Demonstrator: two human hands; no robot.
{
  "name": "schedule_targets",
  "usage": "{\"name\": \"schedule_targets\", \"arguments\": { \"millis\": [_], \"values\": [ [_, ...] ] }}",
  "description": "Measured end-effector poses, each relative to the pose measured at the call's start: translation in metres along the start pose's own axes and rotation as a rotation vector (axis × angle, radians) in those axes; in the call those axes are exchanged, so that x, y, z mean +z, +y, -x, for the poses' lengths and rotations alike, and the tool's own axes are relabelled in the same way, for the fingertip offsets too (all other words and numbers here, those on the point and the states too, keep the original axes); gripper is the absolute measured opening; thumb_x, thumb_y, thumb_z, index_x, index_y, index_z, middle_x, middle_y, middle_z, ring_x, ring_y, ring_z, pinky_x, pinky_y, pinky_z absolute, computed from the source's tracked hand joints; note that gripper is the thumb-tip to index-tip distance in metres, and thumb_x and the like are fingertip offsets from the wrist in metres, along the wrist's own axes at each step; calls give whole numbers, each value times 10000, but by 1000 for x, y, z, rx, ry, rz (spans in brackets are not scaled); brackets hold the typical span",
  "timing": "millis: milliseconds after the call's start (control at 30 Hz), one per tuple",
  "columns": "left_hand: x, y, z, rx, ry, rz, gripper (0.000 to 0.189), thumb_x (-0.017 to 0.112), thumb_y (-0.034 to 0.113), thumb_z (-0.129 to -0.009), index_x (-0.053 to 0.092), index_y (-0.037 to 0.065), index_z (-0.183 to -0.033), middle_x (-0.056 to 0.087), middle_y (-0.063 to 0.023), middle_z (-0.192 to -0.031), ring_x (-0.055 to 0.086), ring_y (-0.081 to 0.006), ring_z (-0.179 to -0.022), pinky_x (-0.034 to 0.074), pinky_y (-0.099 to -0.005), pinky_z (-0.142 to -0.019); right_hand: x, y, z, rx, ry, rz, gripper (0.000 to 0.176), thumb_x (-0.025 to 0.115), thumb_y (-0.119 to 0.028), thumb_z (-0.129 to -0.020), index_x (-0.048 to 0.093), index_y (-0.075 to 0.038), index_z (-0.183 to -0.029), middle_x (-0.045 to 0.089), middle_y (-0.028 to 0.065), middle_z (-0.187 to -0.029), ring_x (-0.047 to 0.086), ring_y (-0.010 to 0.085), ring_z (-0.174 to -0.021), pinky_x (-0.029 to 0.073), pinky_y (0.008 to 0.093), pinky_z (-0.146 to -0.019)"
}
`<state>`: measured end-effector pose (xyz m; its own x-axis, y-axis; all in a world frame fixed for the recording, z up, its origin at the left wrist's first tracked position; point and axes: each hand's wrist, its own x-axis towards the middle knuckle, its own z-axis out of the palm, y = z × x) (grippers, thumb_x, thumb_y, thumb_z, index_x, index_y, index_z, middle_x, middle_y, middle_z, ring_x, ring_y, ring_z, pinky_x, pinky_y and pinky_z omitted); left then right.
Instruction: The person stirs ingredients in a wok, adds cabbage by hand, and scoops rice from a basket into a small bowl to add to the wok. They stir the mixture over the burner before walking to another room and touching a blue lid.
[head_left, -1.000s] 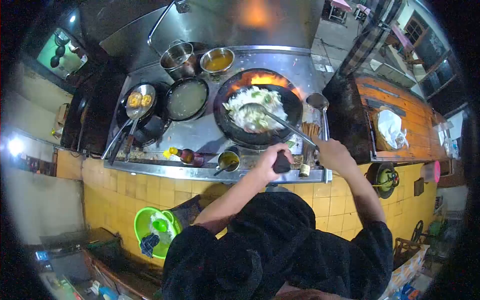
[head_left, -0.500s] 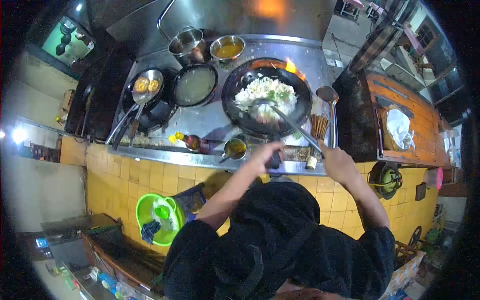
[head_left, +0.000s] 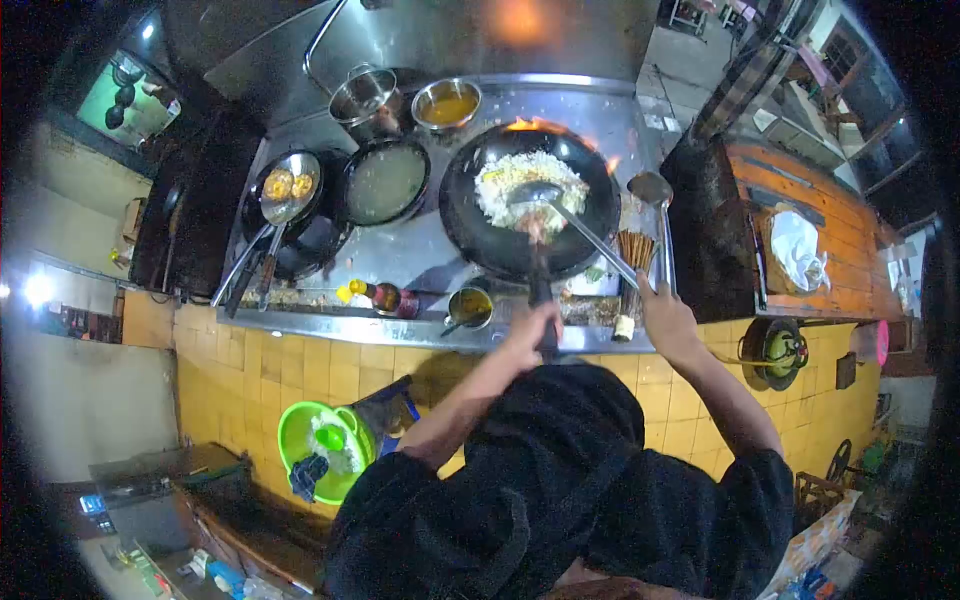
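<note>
A black wok [head_left: 465,215] sits on the steel stove with a heap of white rice [head_left: 535,172] in it. My left hand [head_left: 530,338] is closed around the wok's handle [head_left: 540,283]. My right hand [head_left: 668,322] grips the long metal handle of a ladle [head_left: 598,242], whose bowl rests against the rice. Orange flames [head_left: 535,125] lick up behind the wok's far rim. Something reddish lies just below the ladle's bowl, too blurred to name.
Left of the wok stand a pan of cloudy liquid [head_left: 388,182], strainers [head_left: 290,190] over a dark pan, a pot [head_left: 368,100] and a bowl of yellow liquid [head_left: 446,105]. A bottle [head_left: 385,298] and a cup [head_left: 470,306] line the front edge. Another ladle [head_left: 652,190] lies right.
The rice has bunched toward the wok's far side, and green bits on it no longer show. Flames have spread along the far rim. My left hand's grip on the handle shows more clearly.
</note>
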<state>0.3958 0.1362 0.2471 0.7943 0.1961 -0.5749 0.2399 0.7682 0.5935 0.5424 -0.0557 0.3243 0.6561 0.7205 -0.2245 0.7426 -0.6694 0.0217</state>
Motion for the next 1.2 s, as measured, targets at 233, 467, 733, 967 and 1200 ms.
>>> {"name": "schedule_targets", "arguments": {
  "millis": [233, 467, 733, 967, 1200],
  "values": [
    [-24, 2, -15, -24, 4, -122, 142, 585, 101, -801, 503, 9, -872, 554, -69, -662, 535, -146, -495, 459, -280, -458, -74, 14, 23, 61, 115, -360, 445, 534, -162, -801, 438, -113, -1233, 582, 242, -849, 569, 428, -739, 454, 482, -641],
    [-62, -21, -93, 167, 58, -237, 144, 574, 154, -849, 480, 52, -886, 526, -39, -642, 526, -141, -501, 452, -294, -426, 89, -17, -80, 184, -415, -1173, 327, 411, -341, -935, 427, -38, -1059, 435, 34, -528, 452, 130, -372, 400, 292, -333],
    [-93, -38, -28, 193, -13, -621, 481, 599, 252, -860, 418, 11, -1236, 576, -96, -1008, 569, -158, -863, 457, -292, -731, -97, -11, -98, -113, 56, -1880, 219, 508, -122, -861, 618, -10, -1015, 614, 86, -988, 574, 147, -826, 451, 268, -690],
    [-98, -33, 21, 263, 179, -502, 473, 589, 273, -858, 449, 4, -1221, 601, -71, -987, 578, -119, -798, 474, -241, -676, -126, -88, -218, -686, 929, -1718, 194, 442, -9, -808, 468, -14, -616, 467, 44, -529, 444, 112, -480, 353, 241, -467],
    [-108, -64, 43, 320, 438, -325, 325, 616, 174, -834, 515, -10, -1082, 613, -55, -827, 578, -105, -706, 452, -241, -632, -147, -123, -247, -564, 849, -1955, 183, 508, -11, -810, 465, -7, -632, 415, 4, -512, 388, 71, -431, 298, 214, -397]
  ]
}}
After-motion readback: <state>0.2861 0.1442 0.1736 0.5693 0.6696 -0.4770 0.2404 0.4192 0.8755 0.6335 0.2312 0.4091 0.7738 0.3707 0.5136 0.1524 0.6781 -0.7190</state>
